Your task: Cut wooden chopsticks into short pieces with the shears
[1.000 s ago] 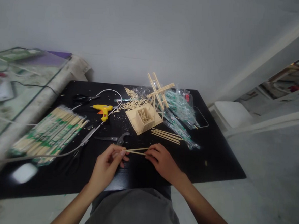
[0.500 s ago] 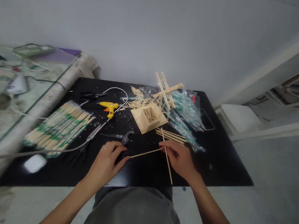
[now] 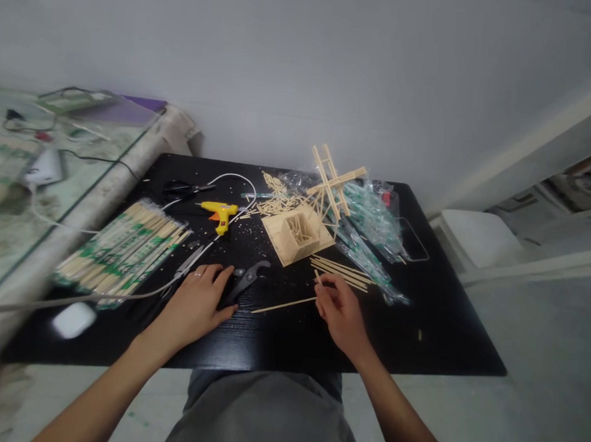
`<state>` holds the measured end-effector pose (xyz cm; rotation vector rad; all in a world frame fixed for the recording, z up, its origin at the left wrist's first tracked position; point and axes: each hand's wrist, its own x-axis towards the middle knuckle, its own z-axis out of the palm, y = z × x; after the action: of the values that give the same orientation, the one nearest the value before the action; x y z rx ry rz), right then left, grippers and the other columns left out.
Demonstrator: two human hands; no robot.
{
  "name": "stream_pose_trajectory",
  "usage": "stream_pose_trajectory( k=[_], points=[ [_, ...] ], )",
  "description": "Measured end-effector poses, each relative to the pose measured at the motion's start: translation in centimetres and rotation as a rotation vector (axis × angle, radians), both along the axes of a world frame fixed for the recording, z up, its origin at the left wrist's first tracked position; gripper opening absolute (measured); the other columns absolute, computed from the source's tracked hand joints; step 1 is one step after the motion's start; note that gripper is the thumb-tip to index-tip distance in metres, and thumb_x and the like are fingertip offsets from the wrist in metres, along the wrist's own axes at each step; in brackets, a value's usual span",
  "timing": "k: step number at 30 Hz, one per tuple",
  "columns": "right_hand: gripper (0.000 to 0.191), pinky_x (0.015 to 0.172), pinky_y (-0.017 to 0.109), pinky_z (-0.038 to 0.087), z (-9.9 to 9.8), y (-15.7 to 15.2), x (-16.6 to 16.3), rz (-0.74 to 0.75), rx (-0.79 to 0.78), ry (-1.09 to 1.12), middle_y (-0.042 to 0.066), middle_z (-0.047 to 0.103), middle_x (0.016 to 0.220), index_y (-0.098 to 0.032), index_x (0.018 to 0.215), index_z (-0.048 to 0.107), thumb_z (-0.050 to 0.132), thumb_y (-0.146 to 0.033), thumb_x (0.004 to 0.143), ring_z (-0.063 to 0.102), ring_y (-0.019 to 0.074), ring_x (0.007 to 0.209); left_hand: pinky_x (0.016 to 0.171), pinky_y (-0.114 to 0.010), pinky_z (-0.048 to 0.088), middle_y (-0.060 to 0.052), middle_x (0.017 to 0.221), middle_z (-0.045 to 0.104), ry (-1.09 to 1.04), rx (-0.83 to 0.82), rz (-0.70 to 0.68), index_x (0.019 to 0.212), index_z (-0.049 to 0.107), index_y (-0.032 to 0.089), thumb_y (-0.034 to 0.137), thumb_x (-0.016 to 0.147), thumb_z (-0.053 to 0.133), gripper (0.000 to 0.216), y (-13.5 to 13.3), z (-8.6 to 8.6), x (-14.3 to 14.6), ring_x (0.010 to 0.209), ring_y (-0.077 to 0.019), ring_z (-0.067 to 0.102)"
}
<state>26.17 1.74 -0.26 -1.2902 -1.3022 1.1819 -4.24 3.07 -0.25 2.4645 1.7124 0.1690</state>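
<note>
My left hand (image 3: 195,303) lies on the black table (image 3: 417,362), fingers stretched out, its fingertips and thumb touching the handles of black pliers (image 3: 249,278). My right hand (image 3: 339,310) is pinched shut on a thin bamboo stick (image 3: 317,276); only a short end of it shows above the fingers. A second bamboo stick (image 3: 283,305) lies loose on the table between the two hands, its right end close to my right hand. Just beyond my right hand lie several more loose sticks (image 3: 340,269).
A small box-shaped stick model (image 3: 299,233) with a crossed stick frame (image 3: 332,178) stands mid-table, plastic wrappers (image 3: 370,229) to its right. A yellow glue gun (image 3: 218,213), scissors (image 3: 182,188), a white cable (image 3: 121,295) and packed chopsticks (image 3: 123,250) lie left. A glass table (image 3: 19,231) borders the left.
My left hand let go of the stick and moved left onto the pliers. My right hand turned and drew in the stick it holds; the other stick now lies on the table.
</note>
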Motion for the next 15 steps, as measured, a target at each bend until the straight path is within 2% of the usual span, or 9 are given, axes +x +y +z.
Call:
stream_pose_trajectory(
  k=[2, 4, 7, 10, 12, 15],
  points=[
    [0.034, 0.046, 0.023, 0.034, 0.2, 0.2, 0.0, 0.044, 0.005, -0.019, -0.008, 0.047, 0.058, -0.020, 0.119, 0.065, 0.058, -0.049, 0.102, 0.043, 0.0110, 0.049, 0.101, -0.057, 0.052, -0.024, 0.127, 0.067, 0.036, -0.022, 0.051, 0.134, 0.064, 0.009, 0.032, 0.087, 0.063, 0.053, 0.0, 0.8, 0.6, 0.116, -0.0415, 0.065],
    [0.037, 0.045, 0.023, 0.033, 0.6, 0.6, 0.0, 0.069, 0.017, -0.006, -0.005, 0.053, 0.064, -0.019, 0.125, 0.067, 0.056, -0.047, 0.103, 0.042, 0.0099, 0.049, 0.096, -0.056, 0.054, -0.023, 0.120, 0.070, 0.048, -0.038, 0.104, 0.129, 0.066, 0.010, 0.030, 0.088, 0.059, 0.046, 0.1, 1.2, 1.0, 0.108, -0.0399, 0.068],
    [0.034, 0.045, 0.023, 0.038, 1.8, 1.7, -0.2, 0.061, 0.091, 0.017, 0.000, 0.063, 0.079, -0.021, 0.125, 0.071, 0.060, -0.043, 0.101, 0.046, 0.0089, 0.051, 0.088, -0.053, 0.057, -0.020, 0.116, 0.071, 0.010, -0.033, 0.163, 0.125, 0.067, 0.013, 0.029, 0.092, 0.053, 0.040, 0.4, 1.4, 1.1, 0.100, -0.0377, 0.071],
    [0.028, 0.051, 0.024, 0.045, 3.8, 3.3, -0.5, 0.034, 0.224, -0.032, 0.005, 0.069, 0.090, -0.021, 0.117, 0.077, 0.065, -0.037, 0.098, 0.056, 0.0120, 0.061, 0.089, -0.047, 0.056, -0.016, 0.117, 0.070, -0.120, 0.041, 0.167, 0.123, 0.065, 0.016, 0.029, 0.095, 0.051, 0.034, 1.3, 2.3, 1.3, 0.103, -0.0345, 0.070],
    [0.025, 0.055, 0.025, 0.050, 5.5, 4.4, -0.7, 0.048, 0.302, -0.060, 0.007, 0.073, 0.094, -0.022, 0.115, 0.079, 0.067, -0.035, 0.097, 0.062, 0.0146, 0.069, 0.092, -0.045, 0.054, -0.013, 0.113, 0.070, -0.219, 0.113, 0.145, 0.116, 0.065, 0.018, 0.035, 0.097, 0.051, 0.028, 2.1, 3.7, 1.9, 0.103, -0.0318, 0.068],
    [0.029, 0.063, 0.027, 0.055, 8.3, 6.0, -1.0, 0.100, 0.379, -0.061, 0.005, 0.076, 0.092, -0.025, 0.125, 0.075, 0.066, -0.032, 0.098, 0.068, 0.0165, 0.075, 0.086, -0.040, 0.052, -0.010, 0.099, 0.068, -0.309, 0.181, 0.127, 0.101, 0.061, 0.020, 0.039, 0.100, 0.048, 0.022, 3.8, 6.9, 3.4, 0.096, -0.0284, 0.065]
  ],
)
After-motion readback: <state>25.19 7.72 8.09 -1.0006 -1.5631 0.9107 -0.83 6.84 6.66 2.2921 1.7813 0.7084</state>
